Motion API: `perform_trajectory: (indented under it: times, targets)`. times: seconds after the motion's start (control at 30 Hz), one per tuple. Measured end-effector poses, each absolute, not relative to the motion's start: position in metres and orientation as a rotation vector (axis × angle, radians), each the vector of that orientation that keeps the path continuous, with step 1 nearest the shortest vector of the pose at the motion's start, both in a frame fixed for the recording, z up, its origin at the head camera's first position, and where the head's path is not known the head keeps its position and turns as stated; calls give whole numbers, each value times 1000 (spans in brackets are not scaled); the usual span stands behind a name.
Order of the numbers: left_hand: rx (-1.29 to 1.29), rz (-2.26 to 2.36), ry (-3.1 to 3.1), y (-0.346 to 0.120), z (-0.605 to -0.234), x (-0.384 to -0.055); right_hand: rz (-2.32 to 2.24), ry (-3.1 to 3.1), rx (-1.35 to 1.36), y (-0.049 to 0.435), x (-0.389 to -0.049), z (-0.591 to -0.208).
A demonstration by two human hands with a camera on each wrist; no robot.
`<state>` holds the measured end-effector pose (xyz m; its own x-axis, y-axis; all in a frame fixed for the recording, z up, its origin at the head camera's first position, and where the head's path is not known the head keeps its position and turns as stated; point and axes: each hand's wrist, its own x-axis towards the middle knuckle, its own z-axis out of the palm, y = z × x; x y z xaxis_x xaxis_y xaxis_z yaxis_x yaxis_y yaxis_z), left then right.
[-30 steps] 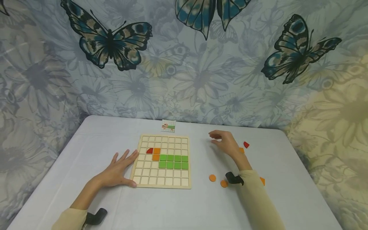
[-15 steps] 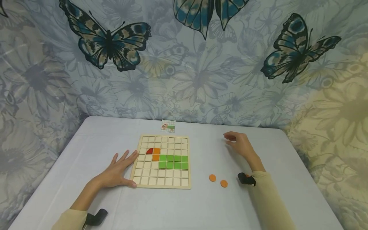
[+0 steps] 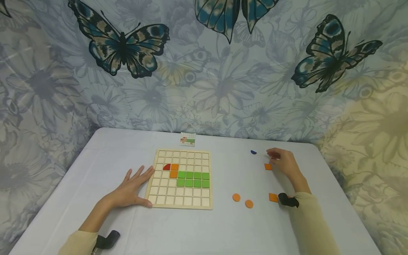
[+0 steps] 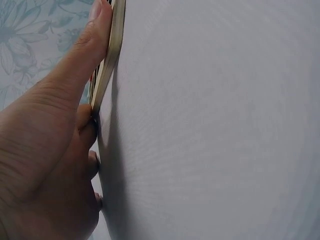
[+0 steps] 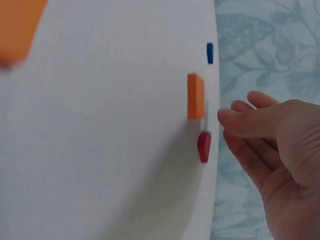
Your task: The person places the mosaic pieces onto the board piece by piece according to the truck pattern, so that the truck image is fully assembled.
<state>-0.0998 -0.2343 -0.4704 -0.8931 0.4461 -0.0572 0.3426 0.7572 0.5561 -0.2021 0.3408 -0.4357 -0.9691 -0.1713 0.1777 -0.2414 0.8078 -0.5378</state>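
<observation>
A wooden grid board (image 3: 179, 201) lies on the table with green squares (image 3: 193, 179), orange squares (image 3: 174, 170) and a red quarter-round tile (image 3: 166, 166) set in its cells. My left hand (image 3: 127, 191) has its fingers spread, with the fingertips and thumb at the board's left edge. In the left wrist view, the thumb rests along the board's side. Off to the right, my right hand (image 3: 283, 162) is above the table, loosely bent, with nothing visible between thumb and fingers. Near it are an orange square tile (image 3: 268, 166), a blue half-round tile (image 3: 253, 152) and a red tile (image 5: 204, 147).
Two orange round tiles (image 3: 242, 200) lie right of the board. Another orange square (image 3: 273, 197) sits beside the right wrist's black camera (image 3: 288, 200). A small picture card (image 3: 187, 139) lies behind the board, near the patterned backdrop (image 3: 223, 88).
My right hand has moved rightward across the table, uncovering the blue tile and orange squares and now hiding the red tile in the head view. The left hand stays at the board's edge.
</observation>
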Motion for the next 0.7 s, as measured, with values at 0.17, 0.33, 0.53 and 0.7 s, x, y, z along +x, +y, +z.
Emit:
perform_trajectory:
  times: [0.17,0.33,0.53,0.7]
  targets:
    - [623,830,2758,-234,-469,-99,874,-2913,319,354,-203,-437]
    - [616,836,2757,-233,-467,-99,850,-2956,331,359,-204,-436]
    - [614,822,2756,-233,-468,-99,845,-2977,354,361,-205,-438]
    - [607,825,2763,-233,-467,-99,877,-2962,374,360,-208,-442]
